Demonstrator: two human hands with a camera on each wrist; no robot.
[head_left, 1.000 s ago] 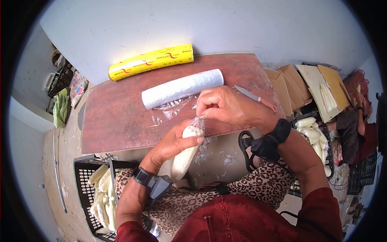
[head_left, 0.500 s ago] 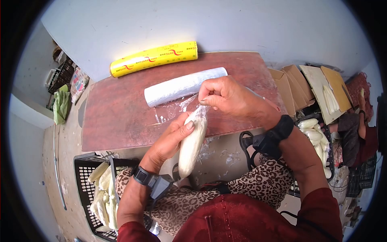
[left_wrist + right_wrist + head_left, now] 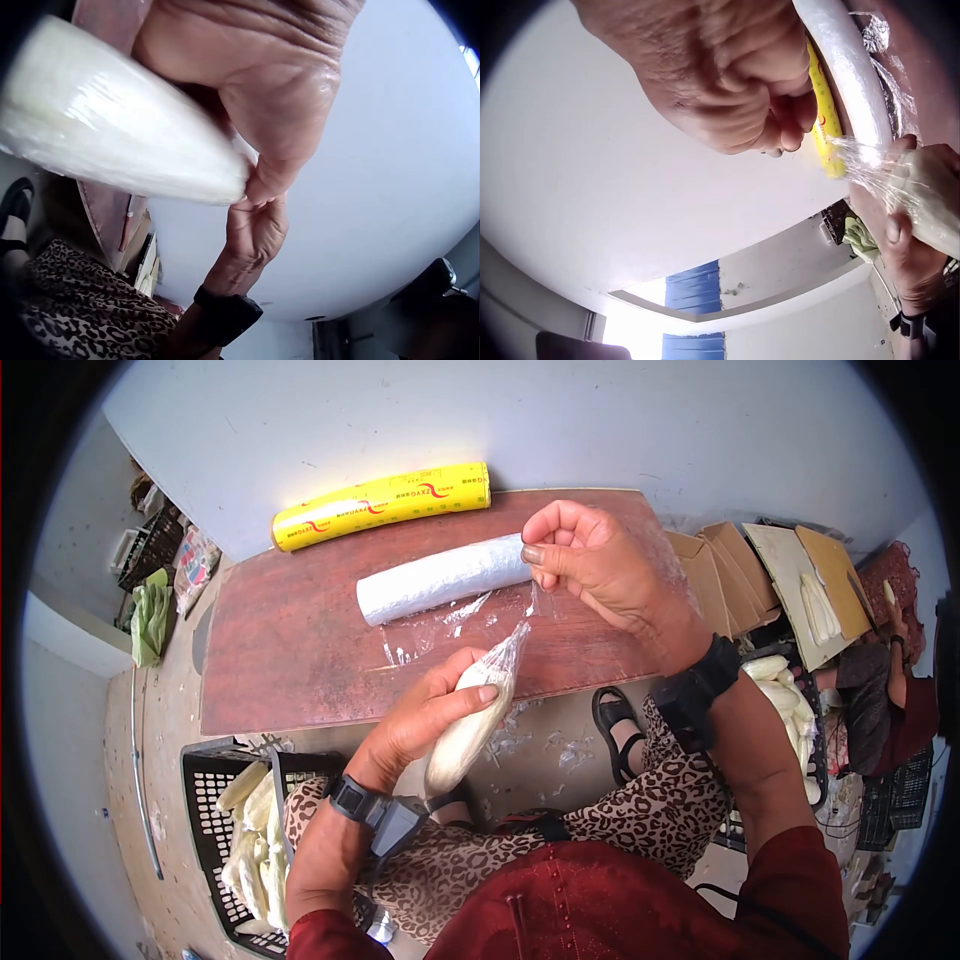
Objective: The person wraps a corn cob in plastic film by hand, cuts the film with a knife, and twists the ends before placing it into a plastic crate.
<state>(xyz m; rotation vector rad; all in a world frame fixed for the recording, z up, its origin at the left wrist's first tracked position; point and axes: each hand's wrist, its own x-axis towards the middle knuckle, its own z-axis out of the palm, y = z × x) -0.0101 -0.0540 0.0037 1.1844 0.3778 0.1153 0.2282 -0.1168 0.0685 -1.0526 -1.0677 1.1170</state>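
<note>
In the head view my left hand [image 3: 425, 715] grips a pale ear of corn [image 3: 465, 735] wrapped in clear film, thumb laid across its upper end. The ear slants over the gap between the table and my lap. Its film gathers to a twisted tip [image 3: 518, 640] pointing up and right. My right hand [image 3: 600, 575] is raised above that tip, apart from it, beside the roll of clear film [image 3: 440, 580]. Its fingers are curled, the thumb against the forefinger. In the right wrist view the film tail [image 3: 862, 161] hangs loose below the curled right fingers [image 3: 787, 124].
A yellow film roll [image 3: 380, 507] lies at the back of the red-brown table [image 3: 270, 660]. Crates of pale ears stand left [image 3: 205, 800] and right [image 3: 785, 705]. Cardboard [image 3: 720, 575] leans at the right, and another person's arm [image 3: 890, 650] shows beyond it.
The right hand has left the twisted film end and moved up and right. The left hand still holds the wrapped ear, now tilted further to the right.
</note>
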